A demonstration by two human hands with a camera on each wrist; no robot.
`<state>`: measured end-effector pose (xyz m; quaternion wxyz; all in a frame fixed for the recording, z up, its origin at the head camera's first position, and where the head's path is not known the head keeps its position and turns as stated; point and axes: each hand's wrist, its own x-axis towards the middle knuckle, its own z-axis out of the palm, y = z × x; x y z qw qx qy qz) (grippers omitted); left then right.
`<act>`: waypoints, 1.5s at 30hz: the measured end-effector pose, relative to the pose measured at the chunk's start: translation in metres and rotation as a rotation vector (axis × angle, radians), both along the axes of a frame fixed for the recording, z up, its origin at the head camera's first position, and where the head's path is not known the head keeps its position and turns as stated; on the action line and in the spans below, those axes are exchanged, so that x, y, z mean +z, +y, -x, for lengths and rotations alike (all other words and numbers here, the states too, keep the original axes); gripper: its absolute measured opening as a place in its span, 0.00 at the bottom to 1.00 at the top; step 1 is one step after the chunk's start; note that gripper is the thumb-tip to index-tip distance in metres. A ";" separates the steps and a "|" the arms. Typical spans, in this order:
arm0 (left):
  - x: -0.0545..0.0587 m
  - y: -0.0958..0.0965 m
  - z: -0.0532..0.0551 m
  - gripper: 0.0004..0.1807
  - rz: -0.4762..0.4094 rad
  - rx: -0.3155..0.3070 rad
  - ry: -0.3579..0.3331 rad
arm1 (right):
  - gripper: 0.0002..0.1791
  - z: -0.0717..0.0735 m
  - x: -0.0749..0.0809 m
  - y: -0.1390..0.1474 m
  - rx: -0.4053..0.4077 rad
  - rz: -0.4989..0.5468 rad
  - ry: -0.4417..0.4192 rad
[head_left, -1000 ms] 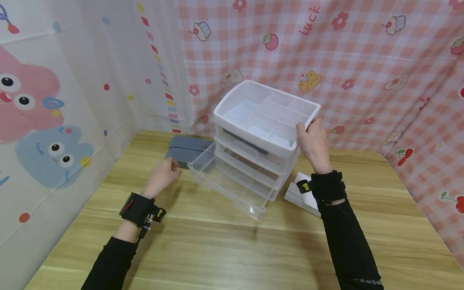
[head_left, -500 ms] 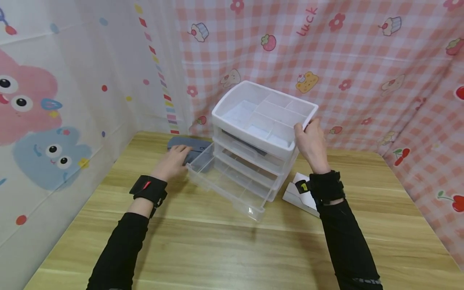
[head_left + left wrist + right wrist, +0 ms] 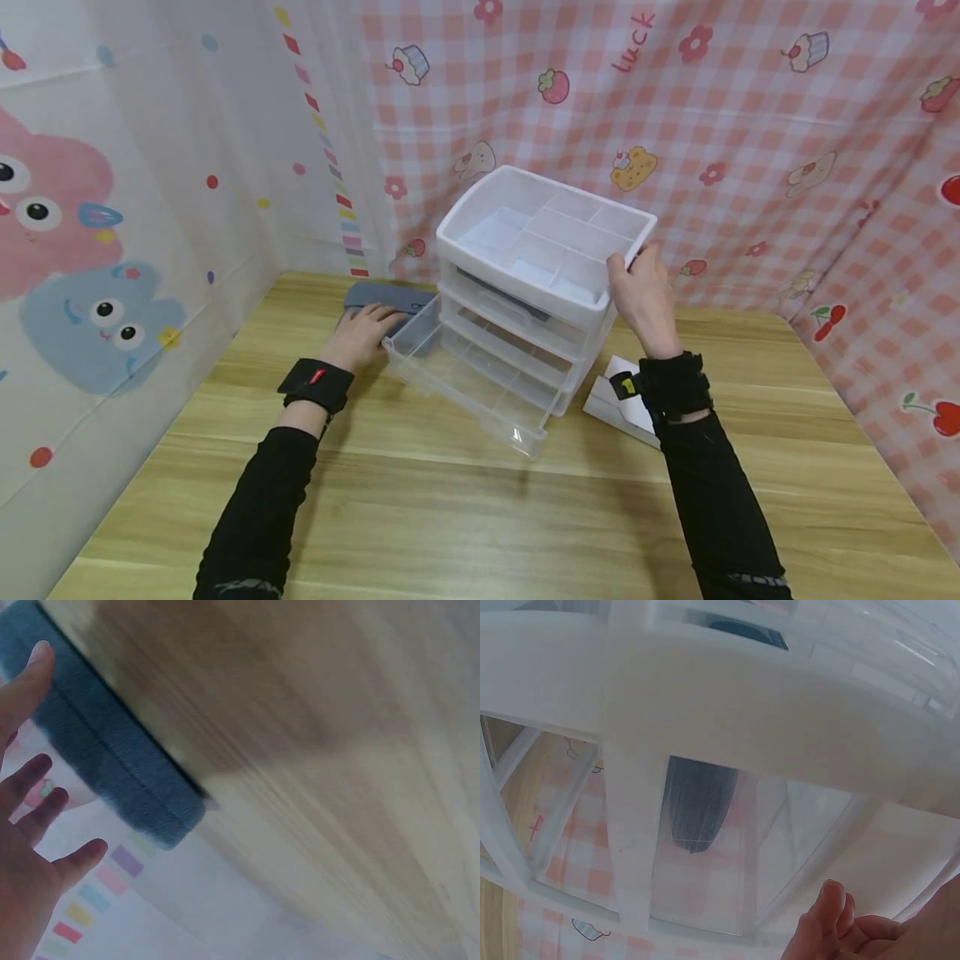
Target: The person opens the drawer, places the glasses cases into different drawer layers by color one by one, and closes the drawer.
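Observation:
A white plastic drawer organizer with a sectioned top tray stands on the table, one clear drawer pulled out at its front left. My right hand grips the right rim of the top tray, thumb on the upper edge; in the right wrist view its fingers are curled at the organizer's side. At the left, my left hand reaches over a grey-blue fabric case behind the open drawer. In the left wrist view the thumb overlaps the case and the fingers are spread apart.
A white box-like item lies right of the organizer, partly hidden by my right wrist. Something dark shows inside the organizer in the right wrist view. Patterned curtains hang behind the wooden table.
My left hand has moved forward and right, from beside the case to over it, and its fingers have spread. The right hand keeps its grip on the tray rim.

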<state>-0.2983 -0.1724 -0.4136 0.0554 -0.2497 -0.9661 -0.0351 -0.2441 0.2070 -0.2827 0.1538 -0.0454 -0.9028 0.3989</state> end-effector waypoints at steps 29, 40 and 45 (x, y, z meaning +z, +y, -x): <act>-0.012 -0.002 0.012 0.35 0.012 0.043 0.049 | 0.31 0.000 0.001 -0.001 -0.013 0.005 -0.023; -0.009 -0.005 0.009 0.34 -0.046 0.083 0.005 | 0.31 0.000 0.000 0.000 -0.009 -0.012 -0.009; -0.009 -0.012 0.008 0.37 -0.108 0.112 0.019 | 0.31 0.000 0.001 0.000 -0.018 -0.021 -0.007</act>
